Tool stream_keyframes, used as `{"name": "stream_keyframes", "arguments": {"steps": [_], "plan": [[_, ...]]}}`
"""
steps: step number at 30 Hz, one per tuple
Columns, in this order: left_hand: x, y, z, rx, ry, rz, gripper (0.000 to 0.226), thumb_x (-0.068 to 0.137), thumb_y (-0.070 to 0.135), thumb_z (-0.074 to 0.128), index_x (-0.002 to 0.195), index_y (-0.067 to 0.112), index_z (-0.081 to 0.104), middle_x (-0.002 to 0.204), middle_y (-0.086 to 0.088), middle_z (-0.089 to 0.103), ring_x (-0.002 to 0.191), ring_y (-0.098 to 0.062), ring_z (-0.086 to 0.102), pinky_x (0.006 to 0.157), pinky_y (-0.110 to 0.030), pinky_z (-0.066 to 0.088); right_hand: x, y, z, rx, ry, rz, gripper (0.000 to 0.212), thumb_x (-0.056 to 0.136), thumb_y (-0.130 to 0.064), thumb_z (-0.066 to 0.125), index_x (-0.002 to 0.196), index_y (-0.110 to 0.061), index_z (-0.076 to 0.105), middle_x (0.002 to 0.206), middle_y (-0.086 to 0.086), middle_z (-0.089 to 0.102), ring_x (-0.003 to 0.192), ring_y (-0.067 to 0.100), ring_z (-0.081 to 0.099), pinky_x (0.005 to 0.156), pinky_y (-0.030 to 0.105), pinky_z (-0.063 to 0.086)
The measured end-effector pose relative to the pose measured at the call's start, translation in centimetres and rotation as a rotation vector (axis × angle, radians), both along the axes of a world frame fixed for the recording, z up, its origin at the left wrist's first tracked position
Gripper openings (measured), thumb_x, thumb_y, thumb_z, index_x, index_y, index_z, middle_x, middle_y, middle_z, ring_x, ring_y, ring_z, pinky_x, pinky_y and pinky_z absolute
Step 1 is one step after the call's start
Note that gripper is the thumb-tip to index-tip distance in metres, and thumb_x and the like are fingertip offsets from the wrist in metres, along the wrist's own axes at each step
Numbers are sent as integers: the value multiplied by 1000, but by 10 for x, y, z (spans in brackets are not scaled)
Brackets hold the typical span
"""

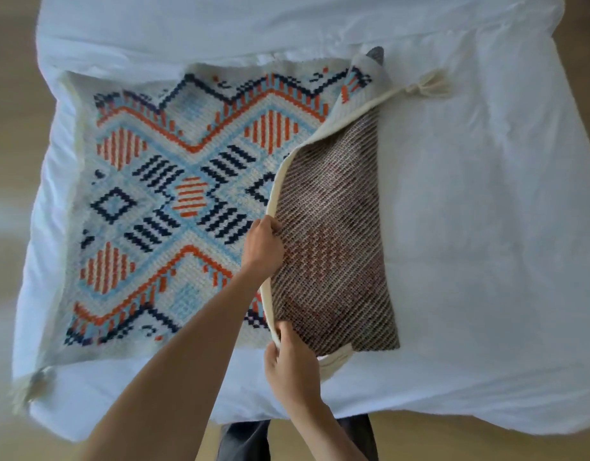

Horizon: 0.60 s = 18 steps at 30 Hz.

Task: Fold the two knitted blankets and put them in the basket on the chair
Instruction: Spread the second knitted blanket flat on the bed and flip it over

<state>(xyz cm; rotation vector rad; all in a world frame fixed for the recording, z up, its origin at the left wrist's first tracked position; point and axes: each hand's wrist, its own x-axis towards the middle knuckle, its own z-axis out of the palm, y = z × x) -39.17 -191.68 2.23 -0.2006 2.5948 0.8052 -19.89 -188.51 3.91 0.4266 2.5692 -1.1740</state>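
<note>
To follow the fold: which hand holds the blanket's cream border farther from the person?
The left hand, at mid-border of the knitted blanket; the right hand pinches the border nearer the body.

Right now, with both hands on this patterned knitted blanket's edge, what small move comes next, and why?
Probably carry the gripped cream edge across to the left, toward the opposite border. The left hand and right hand both pinch it, yet only the right part of the orange, blue and white knitted blanket is turned over, brown back up; most lies flat on the white bedcover.
</note>
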Motion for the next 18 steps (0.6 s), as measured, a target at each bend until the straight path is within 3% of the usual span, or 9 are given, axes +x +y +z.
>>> {"name": "stream_keyframes", "arguments": {"steps": [6,10,14,18], "plan": [[-19,-67,-4,4,-4,-4,31,85,-5,42,105,11,58,116,-8,57,94,-17,50,78,-30,43,-14,-72,-1,-8,-18,-4,20,89,-17,45,106,-12,53,92,8,62,86,28,61,66,35,42],[-37,-140,-9,23,-27,-41,31,83,-5,43,105,10,59,116,-9,59,101,-25,55,80,-33,46,-28,-141,-8,22,-63,-16,18,88,-18,44,103,-13,52,92,7,61,87,28,60,67,36,39],[-56,-220,-16,99,-41,-59,32,85,-5,43,109,8,59,117,-11,59,97,-27,60,83,-39,52,-48,-221,-16,65,-79,-42,14,90,-17,43,102,-14,50,92,4,64,85,27,62,61,34,38],[-68,-287,-21,120,-106,-148,43,81,-7,46,119,12,55,129,-7,51,115,-23,49,94,-31,41,-65,-286,-18,141,-90,-93,14,90,-16,45,102,-14,51,91,5,63,82,26,61,59,29,31]]}}
